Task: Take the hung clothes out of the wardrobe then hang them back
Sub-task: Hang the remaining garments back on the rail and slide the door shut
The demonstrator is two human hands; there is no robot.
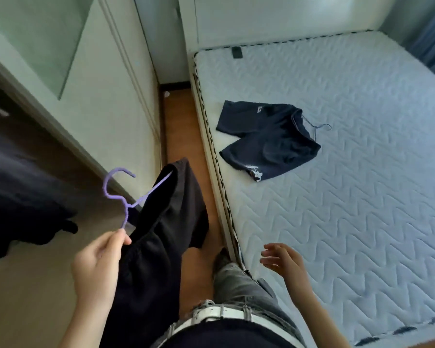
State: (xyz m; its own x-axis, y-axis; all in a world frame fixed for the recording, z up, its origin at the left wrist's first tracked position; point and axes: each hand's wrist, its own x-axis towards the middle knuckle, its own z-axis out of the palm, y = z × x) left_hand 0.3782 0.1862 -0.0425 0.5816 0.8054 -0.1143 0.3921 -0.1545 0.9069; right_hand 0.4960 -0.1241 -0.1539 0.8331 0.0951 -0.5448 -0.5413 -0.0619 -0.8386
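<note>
My left hand [98, 262] pinches the lower arm of a purple hanger [122, 194]. A black garment [161, 234] hangs from that hanger and drapes down in front of my legs. My right hand [283, 261] hovers with spread fingers over the near edge of the bed, holding nothing. On the white quilted mattress [337, 197] lies a navy T-shirt [266, 139], crumpled, with a thin hanger hook [320, 126] sticking out of its collar. The open wardrobe [15, 172] is at the left, with dark clothes inside.
A white wardrobe door [93, 96] with a glass panel stands between the wardrobe opening and the bed. A narrow strip of wooden floor [181, 136] runs between them. A blue curtain [432, 38] hangs at the far right. A small dark object [236, 52] lies at the mattress head.
</note>
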